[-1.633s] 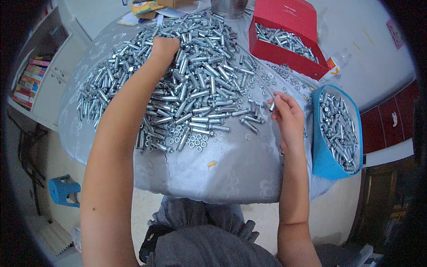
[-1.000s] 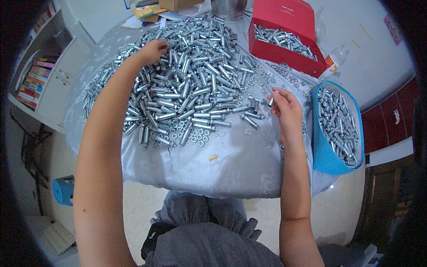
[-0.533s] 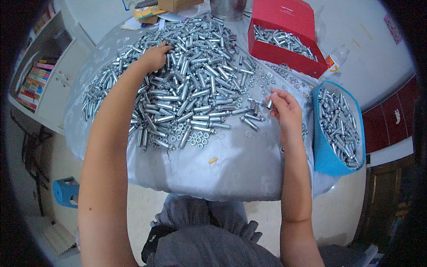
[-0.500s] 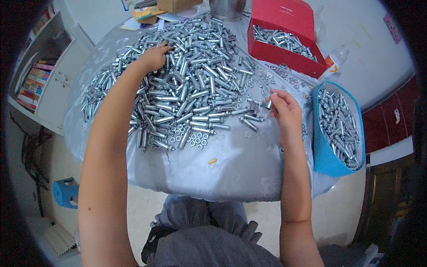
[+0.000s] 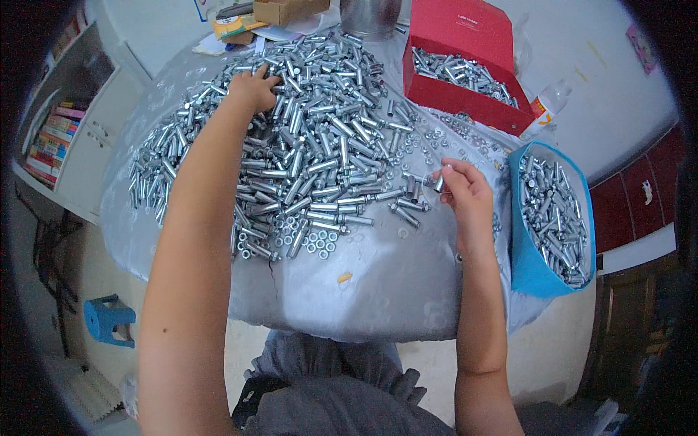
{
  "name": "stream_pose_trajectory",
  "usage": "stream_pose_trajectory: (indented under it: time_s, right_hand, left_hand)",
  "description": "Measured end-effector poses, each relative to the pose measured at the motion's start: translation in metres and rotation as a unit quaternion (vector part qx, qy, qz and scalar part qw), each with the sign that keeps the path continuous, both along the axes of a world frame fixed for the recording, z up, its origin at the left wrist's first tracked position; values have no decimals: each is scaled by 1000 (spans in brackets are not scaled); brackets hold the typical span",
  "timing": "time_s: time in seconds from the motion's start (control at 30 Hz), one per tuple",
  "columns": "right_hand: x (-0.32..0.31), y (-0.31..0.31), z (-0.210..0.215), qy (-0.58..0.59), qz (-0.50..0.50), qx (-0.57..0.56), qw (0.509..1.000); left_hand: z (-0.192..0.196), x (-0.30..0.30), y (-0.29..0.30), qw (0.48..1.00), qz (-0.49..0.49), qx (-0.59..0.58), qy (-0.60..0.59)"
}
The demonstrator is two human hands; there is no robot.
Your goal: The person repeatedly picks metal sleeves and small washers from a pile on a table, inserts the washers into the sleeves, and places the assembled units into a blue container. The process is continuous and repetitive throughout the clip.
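A wide heap of shiny metal expansion bolts (image 5: 320, 138) covers the far and middle part of the cloth-covered table. My left hand (image 5: 252, 90) reaches into the heap's upper left, fingers spread over the bolts, with nothing visible in its grasp. At the heap's right edge, my right hand (image 5: 469, 190) pinches a short metal sleeve (image 5: 439, 184) between thumb and fingers, just above the table. Next to it lie several loose bolts and sleeves (image 5: 411, 190). Small hex nuts (image 5: 320, 243) gather at the heap's near edge; washers (image 5: 436, 138) are scattered to its right.
A blue fabric bin (image 5: 549, 272) full of bolts stands at the right edge. Behind it are an open red box (image 5: 465, 102) of bolts and a plastic bottle (image 5: 550, 102). A metal pot (image 5: 371, 18) and cardboard box (image 5: 291, 9) stand at the back.
My left hand has shifted slightly farther away over the heap, its fingers more spread. My right hand keeps the sleeve in nearly the same place. The whole view has tilted a little.
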State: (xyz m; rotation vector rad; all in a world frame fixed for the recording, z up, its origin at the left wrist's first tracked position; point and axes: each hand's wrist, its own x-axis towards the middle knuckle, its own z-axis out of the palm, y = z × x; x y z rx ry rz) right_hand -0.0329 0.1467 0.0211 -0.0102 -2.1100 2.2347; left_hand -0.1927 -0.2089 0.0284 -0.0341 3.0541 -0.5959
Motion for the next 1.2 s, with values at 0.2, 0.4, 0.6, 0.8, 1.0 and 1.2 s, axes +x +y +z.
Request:
stream_pose_trajectory:
  time_s: [0.2,0.4,0.6,0.8,1.0,1.2]
  right_hand:
    - [1,0,3,-11,-11,-1,1000]
    - [-1,2,1,3,1,-9,1000]
    - [-1,3,2,7,-16,-2,1000]
    - [-3,5,3,12,-17,-15,1000]
    - [-1,5,4,16,-14,-11,1000]
    - [0,3,3,13,2,-3,1000]
  left_hand:
    - [6,-5,13,997,81,14,-10]
    - [-2,-28,-14,990,68,127,-9]
    - [-7,-23,2,990,-6,125,66]
    - [-9,-25,-9,987,-16,155,49]
    - [2,-20,-33,962,-67,259,47]
    - [4,-8,-34,954,-57,292,44]
